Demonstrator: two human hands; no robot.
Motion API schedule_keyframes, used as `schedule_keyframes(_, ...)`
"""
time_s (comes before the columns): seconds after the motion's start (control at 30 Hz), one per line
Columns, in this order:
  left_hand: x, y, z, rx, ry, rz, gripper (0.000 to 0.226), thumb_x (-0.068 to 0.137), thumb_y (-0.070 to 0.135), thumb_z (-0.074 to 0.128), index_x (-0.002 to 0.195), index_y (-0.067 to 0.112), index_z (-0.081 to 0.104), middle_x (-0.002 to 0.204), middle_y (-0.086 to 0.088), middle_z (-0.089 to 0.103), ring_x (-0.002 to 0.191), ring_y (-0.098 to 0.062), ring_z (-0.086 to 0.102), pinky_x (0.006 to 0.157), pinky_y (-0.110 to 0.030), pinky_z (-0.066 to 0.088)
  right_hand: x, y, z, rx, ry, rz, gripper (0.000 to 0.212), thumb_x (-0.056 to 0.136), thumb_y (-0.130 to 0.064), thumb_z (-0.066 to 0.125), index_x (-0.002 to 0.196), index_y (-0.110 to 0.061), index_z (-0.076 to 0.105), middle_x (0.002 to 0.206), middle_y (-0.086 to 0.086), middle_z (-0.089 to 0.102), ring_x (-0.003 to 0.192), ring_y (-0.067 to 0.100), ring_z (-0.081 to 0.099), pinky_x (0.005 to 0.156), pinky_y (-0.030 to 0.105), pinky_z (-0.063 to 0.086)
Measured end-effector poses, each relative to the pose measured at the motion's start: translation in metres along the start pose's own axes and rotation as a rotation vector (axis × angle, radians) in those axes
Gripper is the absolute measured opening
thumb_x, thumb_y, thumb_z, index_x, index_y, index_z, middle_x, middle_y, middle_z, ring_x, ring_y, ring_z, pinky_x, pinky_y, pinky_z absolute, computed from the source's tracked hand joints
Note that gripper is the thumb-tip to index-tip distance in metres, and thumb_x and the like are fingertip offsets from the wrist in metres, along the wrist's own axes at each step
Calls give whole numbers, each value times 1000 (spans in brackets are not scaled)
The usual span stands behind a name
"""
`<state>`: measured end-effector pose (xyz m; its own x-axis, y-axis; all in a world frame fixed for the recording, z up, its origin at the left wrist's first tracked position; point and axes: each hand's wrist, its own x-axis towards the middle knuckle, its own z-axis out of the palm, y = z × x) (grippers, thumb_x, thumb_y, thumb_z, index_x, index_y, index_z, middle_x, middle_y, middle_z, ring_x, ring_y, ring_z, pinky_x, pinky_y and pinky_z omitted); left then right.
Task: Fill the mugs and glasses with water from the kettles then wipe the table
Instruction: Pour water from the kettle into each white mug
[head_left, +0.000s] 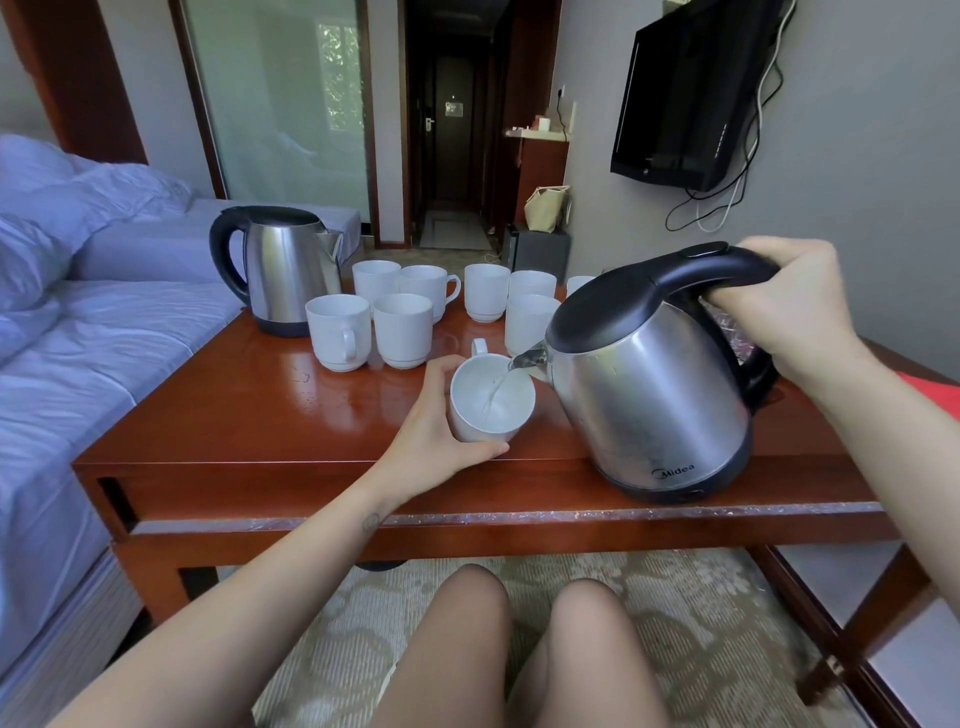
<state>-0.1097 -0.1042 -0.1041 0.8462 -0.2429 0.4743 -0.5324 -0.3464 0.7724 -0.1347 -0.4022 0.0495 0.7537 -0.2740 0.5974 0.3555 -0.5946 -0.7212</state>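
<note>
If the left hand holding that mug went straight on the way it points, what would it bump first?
Likely the spout of the tilted kettle, just past the mug the left hand grips; depth is unclear.

- Left hand (441, 441) and right hand (789, 306): both bare.
- Left forearm (249, 587) comes in from 7 o'clock and right forearm (904, 447) from 3 o'clock. Both are bare as far as the frame edge.
- Small dark round mark (371, 521) on the inner left wrist, at 7 o'clock from the left hand. Tattoo-like, too small to read.
- Knees (467, 613) at 6 o'clock. Greyish sheen on top, possibly sheer hosiery, cannot confirm.
</note>
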Motion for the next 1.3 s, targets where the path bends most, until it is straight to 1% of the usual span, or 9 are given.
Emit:
schedule_keyframes(0.2,0,0,0,-4,-1,-4,87,69,19,89,134,25,31,127,28,36,119,17,37,95,-1,33,0,1,1,8,-1,-23,30,68,4,61,53,-17,45,46,-10,29,49,4,24,42,23,18)
schedule_keyframes(0.4,0,-2,0,-9,1,-13,87,68,19,90,133,27,31,127,29,38,119,15,39,97,-3,34,-2,0,2,3,-17,-36,36,68,3,60,48,-26,50,44,-9,28,50,3,22,44,23,17)
schedule_keyframes(0.57,0,-2,0,-12,-2,-17,87,69,19,89,133,27,31,127,28,38,118,17,38,95,-1,34,-2,-2,2,-25,-6,-37,27,64,-5,59,49,-25,50,45,-9,28,52,6,23,45,25,18)
schedule_keyframes(0.67,0,-2,0,-12,2,-19,87,68,19,89,133,26,31,127,29,38,119,16,39,96,-3,34,-1,0,1,-23,-7,-36,32,66,0,60,49,-25,50,45,-9,28,50,4,23,44,24,17)
schedule_keyframes(0.8,0,-3,0,-13,0,-20,87,68,18,89,133,26,31,126,30,37,118,18,38,96,-2,34,0,3,1,-11,-10,-48,29,66,-2,60,51,-25,51,46,-10,29,55,7,26,48,27,19)
schedule_keyframes(0.93,0,-3,0,-10,-1,-20,87,68,18,89,133,27,31,127,29,37,118,16,39,97,-3,35,0,4,2,-21,-8,-52,32,66,0,62,50,-26,51,46,-10,29,56,9,26,50,28,19)
schedule_keyframes(1.03,0,-3,0,-7,0,-20,87,69,20,89,133,29,30,126,31,35,119,17,37,94,0,34,0,5,2,-22,-11,-52,30,66,0,60,51,-25,52,47,-9,30,57,10,27,49,27,19)
schedule_keyframes(1.23,0,-3,0,-17,3,-21,86,68,17,89,132,26,31,127,28,38,117,17,38,95,-2,34,0,4,2,-17,-18,-52,26,64,-3,61,52,-23,51,49,-8,29,59,12,28,52,29,19)
schedule_keyframes(1.3,-1,-4,0,-16,7,-21,87,68,19,89,132,27,31,127,27,38,118,16,39,94,-1,34,0,4,2,-25,-12,-48,23,65,-3,61,55,-21,52,53,-7,31,59,12,29,52,29,20)
